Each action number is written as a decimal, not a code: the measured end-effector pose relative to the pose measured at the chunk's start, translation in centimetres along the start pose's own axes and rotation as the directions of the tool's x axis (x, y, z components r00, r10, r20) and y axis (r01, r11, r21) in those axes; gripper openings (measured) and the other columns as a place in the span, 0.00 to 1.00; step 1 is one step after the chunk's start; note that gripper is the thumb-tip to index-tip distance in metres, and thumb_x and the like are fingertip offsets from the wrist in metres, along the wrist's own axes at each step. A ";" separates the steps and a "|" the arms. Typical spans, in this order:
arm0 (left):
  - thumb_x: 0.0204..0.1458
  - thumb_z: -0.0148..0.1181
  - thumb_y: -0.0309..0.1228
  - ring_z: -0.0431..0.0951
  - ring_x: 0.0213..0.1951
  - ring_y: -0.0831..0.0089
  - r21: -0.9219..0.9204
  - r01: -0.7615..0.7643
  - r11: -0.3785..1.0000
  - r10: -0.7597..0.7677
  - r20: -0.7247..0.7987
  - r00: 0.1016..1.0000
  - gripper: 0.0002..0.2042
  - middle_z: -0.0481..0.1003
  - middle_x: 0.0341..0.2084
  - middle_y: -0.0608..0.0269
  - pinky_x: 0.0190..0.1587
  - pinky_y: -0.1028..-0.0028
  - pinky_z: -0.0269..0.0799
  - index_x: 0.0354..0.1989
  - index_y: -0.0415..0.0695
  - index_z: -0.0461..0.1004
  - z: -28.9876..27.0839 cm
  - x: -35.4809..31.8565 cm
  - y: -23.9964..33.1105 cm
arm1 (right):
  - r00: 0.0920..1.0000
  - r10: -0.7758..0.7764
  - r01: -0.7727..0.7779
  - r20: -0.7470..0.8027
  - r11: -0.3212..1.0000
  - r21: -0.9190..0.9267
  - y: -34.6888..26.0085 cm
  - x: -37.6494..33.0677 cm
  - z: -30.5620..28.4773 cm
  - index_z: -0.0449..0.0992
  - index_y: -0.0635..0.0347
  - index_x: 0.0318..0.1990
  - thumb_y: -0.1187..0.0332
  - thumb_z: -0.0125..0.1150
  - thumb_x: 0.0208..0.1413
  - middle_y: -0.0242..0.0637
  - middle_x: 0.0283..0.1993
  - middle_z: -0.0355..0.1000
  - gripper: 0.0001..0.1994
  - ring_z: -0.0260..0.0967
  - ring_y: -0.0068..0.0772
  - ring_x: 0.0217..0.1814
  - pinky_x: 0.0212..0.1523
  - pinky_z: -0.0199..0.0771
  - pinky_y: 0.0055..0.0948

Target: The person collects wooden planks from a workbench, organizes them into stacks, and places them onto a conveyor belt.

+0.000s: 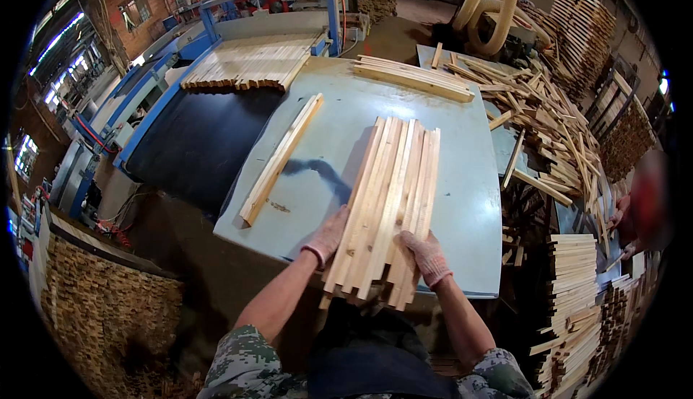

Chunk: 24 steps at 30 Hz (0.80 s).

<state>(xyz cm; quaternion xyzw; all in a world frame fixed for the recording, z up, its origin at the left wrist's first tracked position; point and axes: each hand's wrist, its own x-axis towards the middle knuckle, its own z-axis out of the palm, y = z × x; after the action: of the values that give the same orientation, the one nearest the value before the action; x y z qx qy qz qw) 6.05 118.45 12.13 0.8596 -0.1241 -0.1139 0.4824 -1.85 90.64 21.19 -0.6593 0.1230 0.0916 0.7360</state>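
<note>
Pale wooden strips [382,197] lie side by side over the grey-blue tabletop [469,204], their uneven near ends reaching past its edge. The gloved left hand [330,234] and gloved right hand [427,256], both partly curled, hold them from opposite sides, probably so that none slips away; how far they reach underneath, I cannot tell.

The 2 hands [330,237] wear pale pinkish knit gloves [427,256], with pixelated green-grey camouflage sleeves [247,359] and dark navy clothing [379,376]
</note>
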 end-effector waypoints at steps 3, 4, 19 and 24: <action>0.71 0.45 0.44 0.72 0.66 0.42 0.368 -0.074 0.927 0.047 0.082 0.996 0.28 0.71 0.64 0.35 0.69 0.54 0.68 0.72 0.40 0.64 -6.1 1.8 0.1 | 1.000 0.019 -0.018 0.011 0.996 -0.092 -1.9 2.3 3.6 0.70 0.72 0.65 0.59 0.70 0.59 0.43 0.55 0.79 0.32 0.77 0.33 0.54 0.58 0.79 0.32; 0.70 0.46 0.43 0.77 0.62 0.42 0.482 -0.098 0.870 0.043 0.125 0.991 0.26 0.76 0.60 0.36 0.66 0.52 0.72 0.70 0.40 0.67 -7.8 1.9 0.2 | 0.999 0.036 -0.035 0.010 0.994 -0.100 -2.1 3.2 4.7 0.70 0.72 0.65 0.58 0.71 0.58 0.45 0.55 0.79 0.33 0.78 0.34 0.54 0.57 0.79 0.33; 0.63 0.48 0.59 0.79 0.55 0.38 0.365 0.609 0.704 -0.441 -0.446 0.779 0.33 0.80 0.49 0.32 0.61 0.52 0.72 0.50 0.37 0.81 -19.0 3.9 8.4 | 0.897 0.320 0.060 0.304 0.594 -0.802 -9.3 16.0 13.5 0.70 0.77 0.66 0.23 0.50 0.59 0.64 0.57 0.79 0.54 0.78 0.60 0.62 0.63 0.76 0.45; 0.61 0.52 0.59 0.80 0.55 0.39 0.399 0.600 0.694 -0.471 -0.378 0.797 0.33 0.80 0.51 0.33 0.61 0.53 0.72 0.51 0.37 0.81 -20.4 5.4 8.6 | 0.925 0.258 0.074 0.280 0.600 -0.797 -8.0 16.6 13.2 0.64 0.73 0.71 0.26 0.51 0.60 0.62 0.56 0.80 0.53 0.79 0.60 0.61 0.64 0.74 0.45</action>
<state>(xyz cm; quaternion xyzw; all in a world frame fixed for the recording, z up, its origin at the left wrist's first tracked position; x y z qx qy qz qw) 16.65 128.71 29.50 0.9591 0.1696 -0.1068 0.1997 17.11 102.44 25.07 -0.8800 -0.0359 0.2966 0.3691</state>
